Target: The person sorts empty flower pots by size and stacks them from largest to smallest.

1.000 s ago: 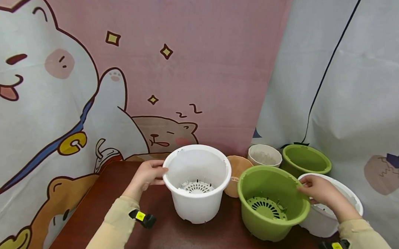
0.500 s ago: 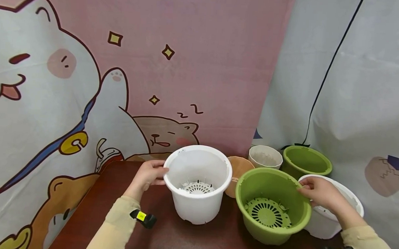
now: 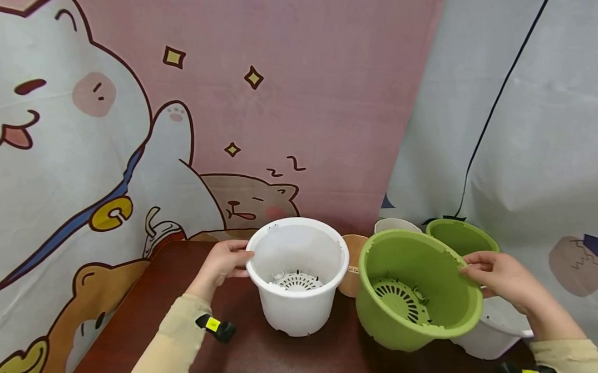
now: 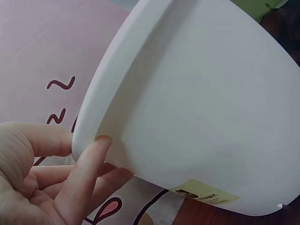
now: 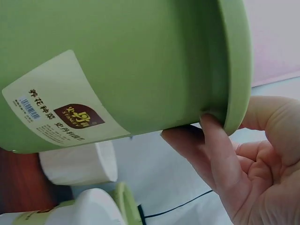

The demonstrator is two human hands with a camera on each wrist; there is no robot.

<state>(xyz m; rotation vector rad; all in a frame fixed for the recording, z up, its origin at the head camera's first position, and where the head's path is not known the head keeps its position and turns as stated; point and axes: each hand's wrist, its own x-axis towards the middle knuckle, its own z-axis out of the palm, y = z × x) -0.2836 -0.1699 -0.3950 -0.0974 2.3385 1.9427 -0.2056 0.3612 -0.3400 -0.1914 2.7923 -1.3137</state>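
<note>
As right hand (image 3: 497, 277) rises, pot (image 3: 418, 289) tilts.

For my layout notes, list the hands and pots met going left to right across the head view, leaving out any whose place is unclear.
Left hand → held white pot → orange pot → held green pot → right hand.

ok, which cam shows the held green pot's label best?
Right wrist: the label on the green pot shows large, its logo and barcode plain. The head view shows that pot's inside and near side, no label. The left wrist view has the sticker on a white pot instead.
</note>
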